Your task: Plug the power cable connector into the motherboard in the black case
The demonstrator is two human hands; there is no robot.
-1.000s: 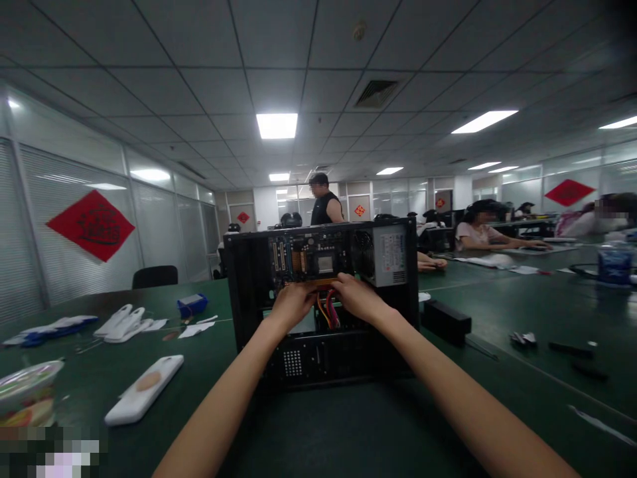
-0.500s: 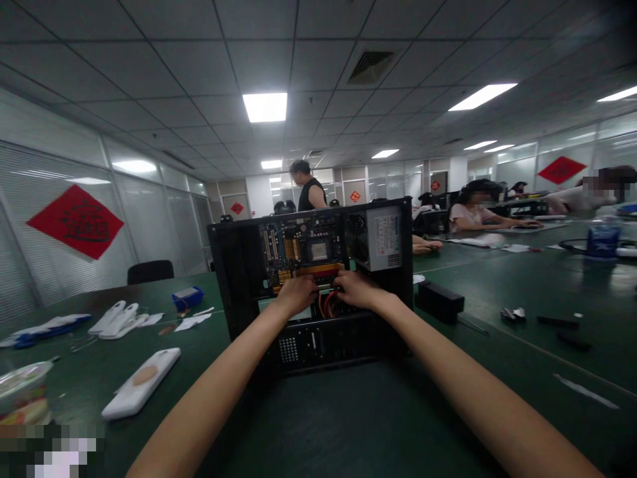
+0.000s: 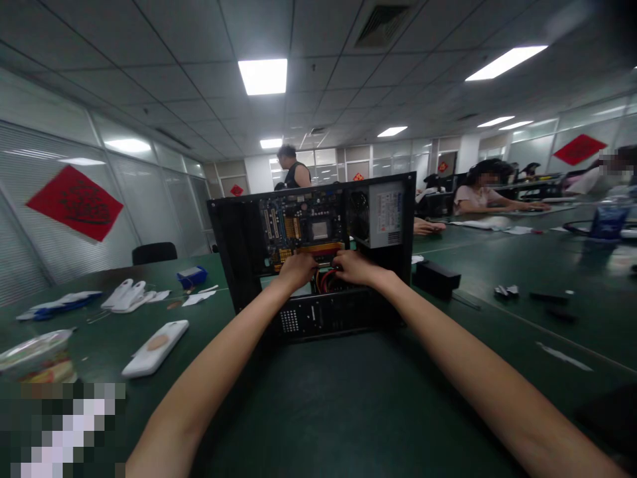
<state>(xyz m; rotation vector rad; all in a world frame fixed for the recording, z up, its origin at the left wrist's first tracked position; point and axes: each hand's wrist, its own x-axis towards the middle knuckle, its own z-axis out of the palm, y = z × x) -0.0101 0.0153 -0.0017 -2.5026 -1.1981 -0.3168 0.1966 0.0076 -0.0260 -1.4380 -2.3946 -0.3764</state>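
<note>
An open black computer case (image 3: 348, 312) stands on the green table, its inside facing me. Within it are a motherboard (image 3: 296, 216) and, at upper right, a silver power supply (image 3: 387, 211). Both hands reach in at the motherboard's lower edge, just below the yellow and red memory slots (image 3: 323, 252). My left hand (image 3: 297, 271) has its fingers bent together at the left end of the slots. My right hand (image 3: 355, 267) is likewise closed at their right end. What the fingertips grip is hidden. Red and yellow cables (image 3: 326, 281) hang between and below the hands.
On the left lie a white phone-like object (image 3: 156, 350), a clear plastic container (image 3: 37, 355) and a blue box (image 3: 192, 276). To the right are a black box (image 3: 436, 279) and several small dark pieces. Other people sit across the table; one person (image 3: 296, 171) is behind the case.
The camera view has tilted down, so the case and table sit higher in the picture. Both hands stay at the same spot by the memory slots.
</note>
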